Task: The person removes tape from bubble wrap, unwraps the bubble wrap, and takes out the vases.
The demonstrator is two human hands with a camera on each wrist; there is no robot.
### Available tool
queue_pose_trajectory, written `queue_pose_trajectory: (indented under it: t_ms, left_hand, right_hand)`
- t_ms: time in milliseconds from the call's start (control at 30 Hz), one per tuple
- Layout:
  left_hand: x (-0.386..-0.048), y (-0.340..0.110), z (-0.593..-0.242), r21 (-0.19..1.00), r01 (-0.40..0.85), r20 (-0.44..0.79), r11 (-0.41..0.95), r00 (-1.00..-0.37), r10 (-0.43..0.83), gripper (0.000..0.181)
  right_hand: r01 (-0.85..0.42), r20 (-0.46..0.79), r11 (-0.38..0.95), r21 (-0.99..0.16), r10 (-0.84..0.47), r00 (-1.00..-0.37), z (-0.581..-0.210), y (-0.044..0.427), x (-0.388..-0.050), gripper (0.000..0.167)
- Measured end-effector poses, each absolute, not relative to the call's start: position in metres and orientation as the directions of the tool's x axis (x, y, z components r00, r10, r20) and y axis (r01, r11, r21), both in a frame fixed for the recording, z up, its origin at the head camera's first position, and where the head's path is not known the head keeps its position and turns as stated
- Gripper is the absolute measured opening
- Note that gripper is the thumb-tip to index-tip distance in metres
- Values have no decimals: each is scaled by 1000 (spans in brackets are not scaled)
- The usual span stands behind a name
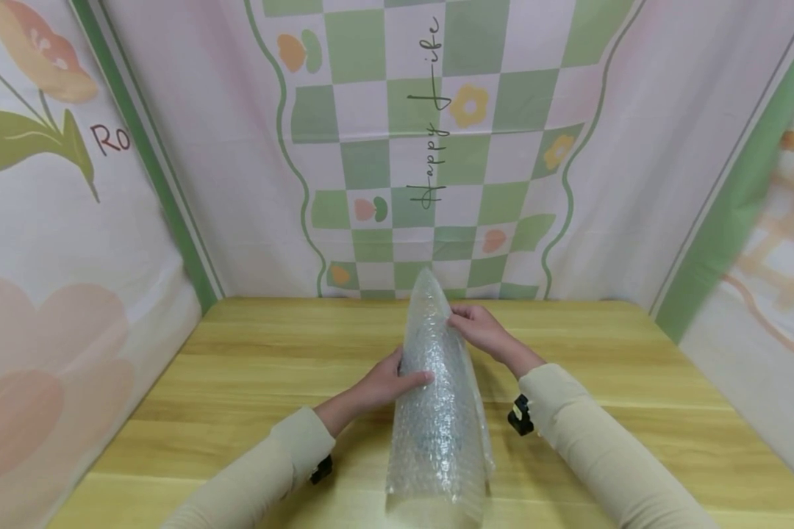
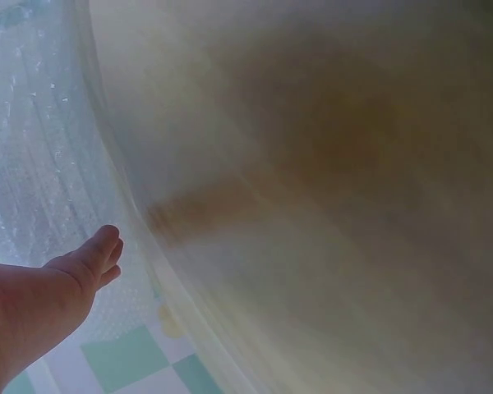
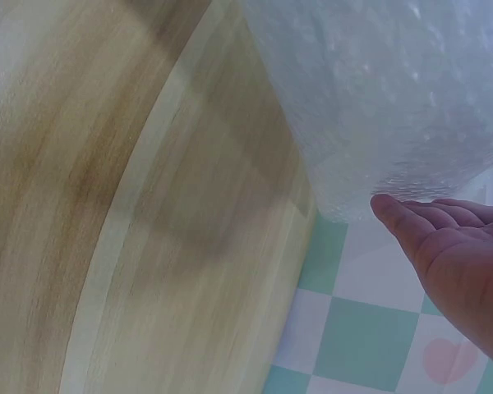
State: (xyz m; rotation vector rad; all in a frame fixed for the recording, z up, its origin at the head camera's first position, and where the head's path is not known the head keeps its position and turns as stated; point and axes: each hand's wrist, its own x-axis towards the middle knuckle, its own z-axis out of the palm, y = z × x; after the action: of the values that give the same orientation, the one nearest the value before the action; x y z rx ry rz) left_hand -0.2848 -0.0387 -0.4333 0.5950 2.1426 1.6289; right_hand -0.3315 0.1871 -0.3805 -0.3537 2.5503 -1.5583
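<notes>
A tall roll of clear bubble wrap [image 1: 437, 411], narrowing to a point at its far end, is held above the wooden table. The left hand [image 1: 387, 380] grips its left side, thumb lying on the front surface. Higher up, the right hand [image 1: 483, 328] pinches the right edge. In the left wrist view the left hand [image 2: 66, 283] is seen beside a hanging layer of wrap [image 2: 33, 148], and a blurred sheet fills most of that view. The right wrist view has the right hand [image 3: 460, 254] at the edge of the bubble wrap [image 3: 386, 98], thumb against it.
The wooden table [image 1: 251, 353] spreads under both arms. Behind it hangs a green-and-white checked cloth [image 1: 463, 162] with lettering and flowers. Printed cloths stand at the left [image 1: 73, 308] and right [image 1: 754, 294] sides. Small dark devices [image 1: 520, 415] are strapped at both wrists.
</notes>
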Motion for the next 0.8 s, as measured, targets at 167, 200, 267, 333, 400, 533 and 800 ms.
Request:
queue_pose_trajectory:
  t_ms: [167, 200, 267, 333, 400, 533, 800]
  left_hand:
    - [-285, -39, -434, 967, 94, -52, 238, -839, 541, 86]
    - [-285, -39, -434, 967, 93, -51, 236, -839, 542, 86]
    - [-285, -39, -433, 968, 92, -51, 233, -838, 543, 86]
    - [-285, -39, -433, 968, 93, -50, 231, -837, 544, 85]
    - [-285, -39, -433, 967, 95, -49, 235, -838, 543, 85]
    - [-285, -38, -434, 966, 99, -48, 240, -840, 540, 85]
    - [-286, -38, -435, 965, 107, -40, 238, -841, 540, 84]
  right_hand:
    - [-122, 3, 443, -888, -261, -965, -380, 187, -332, 47]
    - [-123, 2, 446, -887, -262, -965, -380, 187, -332, 47]
    - [-124, 2, 448, -885, -263, -965, -380, 187, -332, 47]
    - [-127, 4, 447, -885, -267, -964, -379, 187, -332, 48]
    - [-134, 8, 452, -882, -271, -962, -379, 188, -331, 48]
    - [-147, 16, 459, -876, -277, -961, -379, 188, -331, 46]
    - [-172, 26, 458, -872, -306, -952, -379, 188, -332, 44]
